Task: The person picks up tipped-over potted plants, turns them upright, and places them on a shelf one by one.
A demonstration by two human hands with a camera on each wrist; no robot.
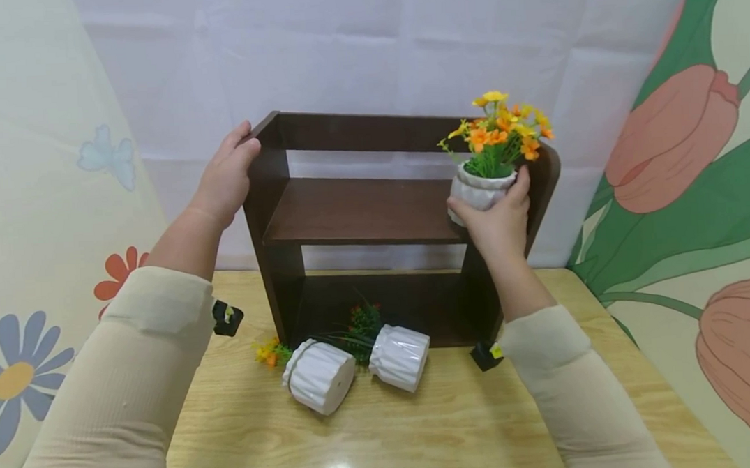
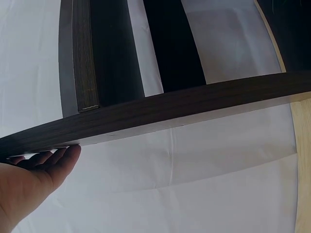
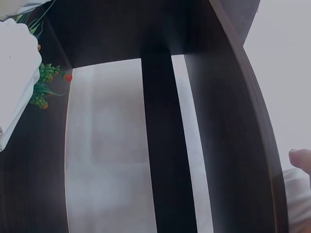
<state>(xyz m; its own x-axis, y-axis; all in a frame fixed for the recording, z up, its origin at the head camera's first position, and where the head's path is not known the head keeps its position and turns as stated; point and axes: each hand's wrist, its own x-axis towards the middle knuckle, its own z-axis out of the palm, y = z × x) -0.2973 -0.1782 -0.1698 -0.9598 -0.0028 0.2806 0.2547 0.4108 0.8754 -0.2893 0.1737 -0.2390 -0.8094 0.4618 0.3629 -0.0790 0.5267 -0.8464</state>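
Observation:
My right hand grips a white flowerpot with orange and yellow flowers, thumb on its left and fingers on its right. The pot is upright at the right end of the middle board of a dark brown shelf; whether its base touches cannot be seen. In the right wrist view only part of the right hand shows. My left hand rests against the shelf's left side panel near the top. In the left wrist view, the left hand's fingers touch the panel's outer face.
Two white pots lie tipped over before the shelf: one pot on the left, another pot beside it, with red-dotted greenery reaching into the lower compartment. Yellow-orange flowers lie at the left. The wooden table stretches forward.

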